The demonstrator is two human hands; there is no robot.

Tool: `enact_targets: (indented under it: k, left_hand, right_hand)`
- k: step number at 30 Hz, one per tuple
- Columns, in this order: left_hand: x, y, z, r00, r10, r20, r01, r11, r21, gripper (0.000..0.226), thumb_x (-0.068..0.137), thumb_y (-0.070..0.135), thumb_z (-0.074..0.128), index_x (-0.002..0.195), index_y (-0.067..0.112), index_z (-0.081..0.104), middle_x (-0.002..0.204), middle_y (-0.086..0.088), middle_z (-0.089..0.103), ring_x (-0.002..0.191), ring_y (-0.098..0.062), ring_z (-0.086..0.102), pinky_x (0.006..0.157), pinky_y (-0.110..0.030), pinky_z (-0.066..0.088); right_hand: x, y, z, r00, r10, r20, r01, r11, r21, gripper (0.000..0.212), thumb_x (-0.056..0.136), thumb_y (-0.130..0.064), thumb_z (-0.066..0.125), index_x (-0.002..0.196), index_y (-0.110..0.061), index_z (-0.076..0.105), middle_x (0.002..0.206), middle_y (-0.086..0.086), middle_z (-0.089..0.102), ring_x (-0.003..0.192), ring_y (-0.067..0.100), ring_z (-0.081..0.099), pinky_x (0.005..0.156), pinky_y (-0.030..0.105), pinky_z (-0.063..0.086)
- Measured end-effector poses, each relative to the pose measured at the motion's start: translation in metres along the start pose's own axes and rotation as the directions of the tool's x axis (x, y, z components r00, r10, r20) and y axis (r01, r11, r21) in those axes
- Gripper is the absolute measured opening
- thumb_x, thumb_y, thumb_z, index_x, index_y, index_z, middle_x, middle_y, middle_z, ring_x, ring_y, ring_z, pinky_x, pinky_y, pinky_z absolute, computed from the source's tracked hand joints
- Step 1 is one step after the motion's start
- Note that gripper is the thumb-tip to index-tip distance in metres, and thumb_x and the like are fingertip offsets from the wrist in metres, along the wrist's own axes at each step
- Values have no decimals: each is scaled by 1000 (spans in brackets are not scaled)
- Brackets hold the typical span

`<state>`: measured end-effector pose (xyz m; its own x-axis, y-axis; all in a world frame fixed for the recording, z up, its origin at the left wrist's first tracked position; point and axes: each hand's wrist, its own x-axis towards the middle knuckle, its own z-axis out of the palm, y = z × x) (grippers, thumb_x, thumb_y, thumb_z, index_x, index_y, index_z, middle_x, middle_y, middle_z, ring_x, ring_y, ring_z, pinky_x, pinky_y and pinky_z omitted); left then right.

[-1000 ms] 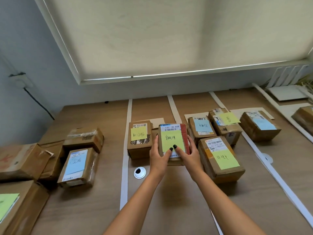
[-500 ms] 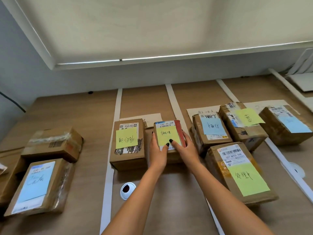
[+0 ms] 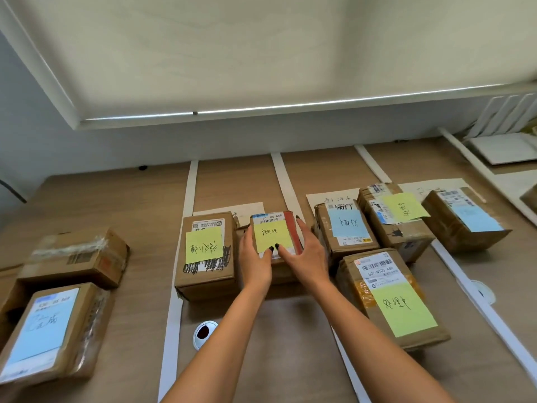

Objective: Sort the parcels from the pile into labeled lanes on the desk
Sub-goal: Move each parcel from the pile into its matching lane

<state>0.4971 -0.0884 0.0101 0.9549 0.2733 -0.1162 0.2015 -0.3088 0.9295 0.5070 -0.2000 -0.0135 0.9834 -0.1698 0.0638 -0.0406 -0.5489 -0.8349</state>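
A small brown parcel [image 3: 271, 232] with a yellow note and a red edge sits in the middle lane of the desk [image 3: 139, 205]. My left hand [image 3: 255, 260] holds its left side and my right hand [image 3: 308, 257] holds its right side. Both thumbs lie on the yellow note. Right beside it on the left stands another parcel with a yellow note [image 3: 206, 251]. The pile lies at the far left: a parcel with a blue label [image 3: 43, 333] and a taped box [image 3: 75, 257] behind it.
White strips [image 3: 174, 315] mark the lanes. The lanes to the right hold a blue-noted parcel [image 3: 345, 228], a yellow-noted one [image 3: 398, 216], another blue-noted one [image 3: 465, 219] and a large near one [image 3: 395, 301]. A round cable hole [image 3: 205, 333] sits near the left strip.
Both hands have carried the small parcel a little farther from me, next to the yellow-noted parcel. The view has swung to the right.
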Motion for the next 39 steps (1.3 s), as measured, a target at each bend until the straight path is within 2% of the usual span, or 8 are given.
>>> enact_targets:
  k: [3, 6, 9, 16, 22, 27, 31, 39]
  left_hand:
    - [-15, 14, -13, 1000, 8, 16, -8, 1000, -18, 70, 86, -1, 59, 145, 21, 30, 145, -1, 40, 134, -16, 34, 99, -20, 28]
    - [-35, 29, -32, 999, -2, 35, 5, 996, -91, 70, 87, 0, 59, 146, 23, 28, 150, -2, 33, 140, -19, 26, 113, -36, 27]
    - [-59, 46, -57, 999, 23, 31, -19, 990, -138, 69, 88, -1, 56, 146, 22, 27, 153, -2, 28, 143, -21, 21, 115, -45, 26]
    - [-124, 71, -119, 991, 99, 95, -80, 979, -186, 65, 92, 0, 50, 146, 27, 27, 151, -2, 32, 139, -23, 29, 109, -39, 33]
    - [-176, 68, -174, 980, 148, 136, -124, 977, -171, 64, 91, -3, 50, 145, 24, 29, 147, -6, 37, 132, -22, 39, 100, -29, 38]
    - [-203, 63, -226, 978, 172, 120, -153, 976, -157, 64, 91, -4, 49, 145, 22, 28, 145, -6, 41, 125, -12, 41, 97, -27, 38]
    - [-213, 55, -265, 979, 173, 103, -163, 982, -99, 61, 93, 2, 49, 146, 23, 27, 147, -5, 37, 134, -21, 36, 104, -35, 36]
    - [-224, 16, -368, 984, 171, 57, -169, 985, -38, 58, 92, 0, 49, 143, 21, 33, 143, -7, 41, 131, -23, 39, 101, -30, 36]
  right_hand:
    - [-13, -16, -13, 1000, -13, 3, 13, 1000, 1, 78, 75, -36, 73, 141, -28, 33, 131, 1, 54, 119, 14, 50, 92, 23, 36]
    - [-29, -35, -29, 999, -1, 33, -1, 998, 61, 83, 75, -33, 74, 144, -31, 27, 136, -1, 49, 123, 12, 44, 95, 25, 31]
    - [-50, -60, -45, 997, -22, 79, 13, 994, 109, 86, 75, -30, 74, 145, -31, 23, 138, -1, 46, 125, 14, 43, 98, 27, 34]
    - [-112, -124, -76, 989, -80, 122, 52, 975, 217, 90, 76, -21, 75, 146, -31, 19, 142, 4, 42, 113, 4, 42, 89, 17, 38]
    - [-175, -176, -81, 976, -161, 146, 125, 966, 228, 87, 79, -22, 73, 146, -31, 19, 150, 6, 33, 138, 23, 31, 110, 41, 34]
    - [-213, -208, -67, 969, -159, 188, 97, 948, 303, 86, 80, -21, 71, 146, -33, 18, 148, 11, 34, 136, 25, 34, 105, 33, 33]
    - [-239, -232, -44, 968, -140, 210, 66, 944, 323, 85, 79, -24, 72, 145, -36, 20, 146, 11, 37, 133, 25, 38, 109, 44, 37]
    - [-296, -277, 31, 963, -98, 252, 9, 944, 331, 85, 81, -23, 71, 147, -32, 18, 148, 14, 34, 134, 29, 36, 107, 42, 37]
